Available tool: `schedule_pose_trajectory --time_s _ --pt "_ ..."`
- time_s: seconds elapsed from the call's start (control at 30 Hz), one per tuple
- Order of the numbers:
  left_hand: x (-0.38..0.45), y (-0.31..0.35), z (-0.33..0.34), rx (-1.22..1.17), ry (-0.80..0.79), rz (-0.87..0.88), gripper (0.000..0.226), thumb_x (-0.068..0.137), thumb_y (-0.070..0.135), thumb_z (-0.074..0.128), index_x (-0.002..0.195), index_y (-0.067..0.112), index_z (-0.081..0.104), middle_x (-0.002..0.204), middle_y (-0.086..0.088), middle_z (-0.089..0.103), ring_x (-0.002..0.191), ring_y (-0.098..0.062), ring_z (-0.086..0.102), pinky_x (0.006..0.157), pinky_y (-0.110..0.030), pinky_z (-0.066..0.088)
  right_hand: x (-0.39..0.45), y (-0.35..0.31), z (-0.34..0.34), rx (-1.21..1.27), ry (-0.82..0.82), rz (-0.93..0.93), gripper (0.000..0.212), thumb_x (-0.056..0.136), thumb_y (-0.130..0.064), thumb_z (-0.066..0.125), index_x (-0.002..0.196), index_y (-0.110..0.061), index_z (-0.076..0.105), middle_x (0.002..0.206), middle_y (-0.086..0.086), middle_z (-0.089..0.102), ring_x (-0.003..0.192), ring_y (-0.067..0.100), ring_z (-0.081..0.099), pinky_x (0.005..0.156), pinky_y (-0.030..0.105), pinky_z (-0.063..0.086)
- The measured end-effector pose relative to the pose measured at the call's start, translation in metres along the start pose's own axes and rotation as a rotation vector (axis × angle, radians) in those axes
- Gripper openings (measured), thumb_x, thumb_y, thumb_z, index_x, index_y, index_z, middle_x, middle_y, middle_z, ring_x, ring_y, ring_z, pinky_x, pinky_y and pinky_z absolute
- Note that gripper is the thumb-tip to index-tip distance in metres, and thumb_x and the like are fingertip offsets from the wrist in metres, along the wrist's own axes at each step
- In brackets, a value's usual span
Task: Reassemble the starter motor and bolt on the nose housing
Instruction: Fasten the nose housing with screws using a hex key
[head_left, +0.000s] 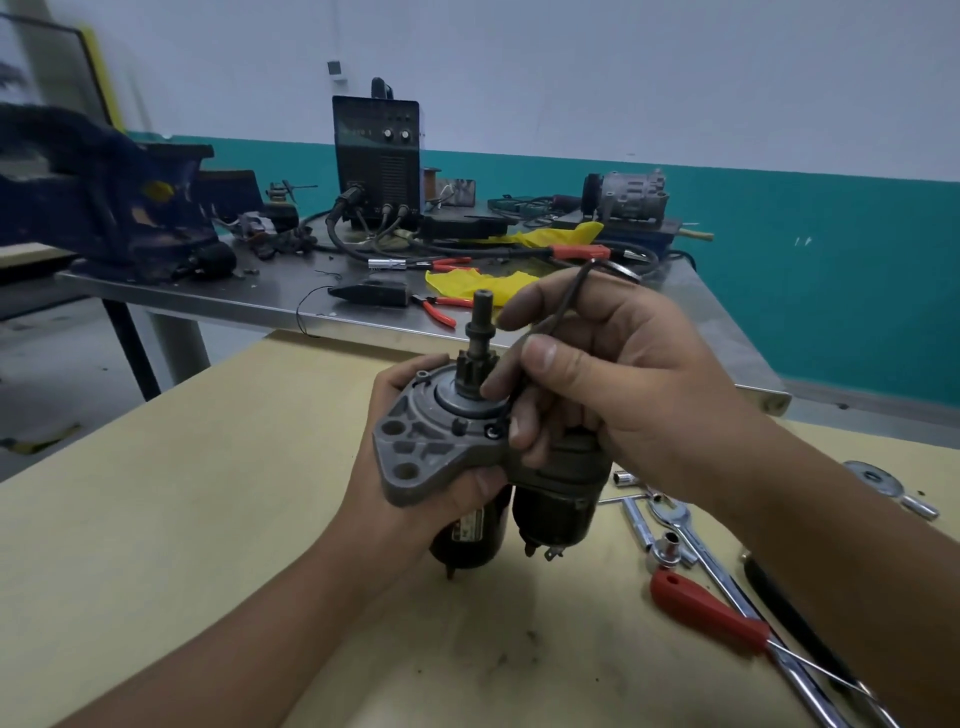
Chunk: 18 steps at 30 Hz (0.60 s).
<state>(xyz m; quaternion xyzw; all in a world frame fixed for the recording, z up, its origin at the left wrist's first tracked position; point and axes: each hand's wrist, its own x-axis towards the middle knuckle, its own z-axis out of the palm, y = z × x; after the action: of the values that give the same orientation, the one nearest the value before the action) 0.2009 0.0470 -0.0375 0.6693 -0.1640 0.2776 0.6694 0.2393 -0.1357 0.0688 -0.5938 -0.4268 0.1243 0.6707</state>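
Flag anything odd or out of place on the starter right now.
Nothing stands out. The left hand holds the starter upright, pinion up, housing apparently flush. The right hand works a hex key at a bolt. Tools lie loose on the table.

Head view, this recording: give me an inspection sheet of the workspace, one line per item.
Surface: tan table, marked with dark smudges near the front.
Job's things: starter motor held upright, pinion end up, nose housing seated on it.
Clutter: red-handled screwdriver, T-handle socket wrench and loose sockets at right.
Grippers: left hand grips the housing; right hand holds a hex key with its tip at a housing bolt.
Cables: leads from the welder trail over the steel bench.
Surroundings: blue vise, red-handled pliers, yellow rags, teal-and-white wall.
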Motion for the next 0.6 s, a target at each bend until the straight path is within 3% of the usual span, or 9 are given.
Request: schedule_pose_trajectory --time_s 0.13,0.3,0.43,0.6 --pt "0.0009 0.0018 0.0029 0.037 -0.018 -0.002 0.087 0.063 0.027 0.088 0.135 0.016 0.04 0.125 0.013 0.066 0.118 -0.013 0.066 0.095 -0.023 0.054 -0.0045 0.0018 -0.0023 -0.03 0.056 0.004 0.007 0.09 -0.011 0.069 0.092 -0.015 0.063 0.083 0.018 0.075 0.051 0.023 0.068 0.044 0.029 0.053" --pt "-0.0001 0.0036 0.0057 0.076 -0.03 0.004 0.082 0.066 0.023 0.084 0.135 0.015 0.04 0.124 0.017 0.065 0.118 -0.009 0.065 0.095 -0.019 0.052 -0.0074 0.0034 -0.004 -0.056 0.154 0.003 0.026 0.075 -0.025 0.082 0.083 -0.016 0.059 0.075 0.017 0.073 0.046 0.02 0.065 0.04 0.026 0.049" --pt "-0.0008 0.0042 0.0055 0.074 -0.025 0.0 0.081 0.067 0.021 0.083 0.135 0.016 0.04 0.122 0.019 0.066 0.115 -0.005 0.066 0.093 -0.018 0.053 -0.0086 0.0037 -0.0041 -0.005 0.098 -0.025 0.012 0.088 -0.01 0.072 0.097 -0.017 0.068 0.087 0.019 0.074 0.058 0.025 0.069 0.05 0.033 0.056" --pt "-0.0017 0.0039 0.0043 0.061 -0.011 -0.002 0.08 0.067 0.021 0.082 0.134 0.018 0.041 0.121 0.017 0.066 0.114 -0.006 0.066 0.091 -0.019 0.054 -0.0107 0.0013 -0.0011 -0.02 0.06 -0.039 0.02 0.092 -0.002 0.063 0.11 -0.011 0.067 0.089 0.018 0.074 0.061 0.024 0.069 0.056 0.035 0.058"
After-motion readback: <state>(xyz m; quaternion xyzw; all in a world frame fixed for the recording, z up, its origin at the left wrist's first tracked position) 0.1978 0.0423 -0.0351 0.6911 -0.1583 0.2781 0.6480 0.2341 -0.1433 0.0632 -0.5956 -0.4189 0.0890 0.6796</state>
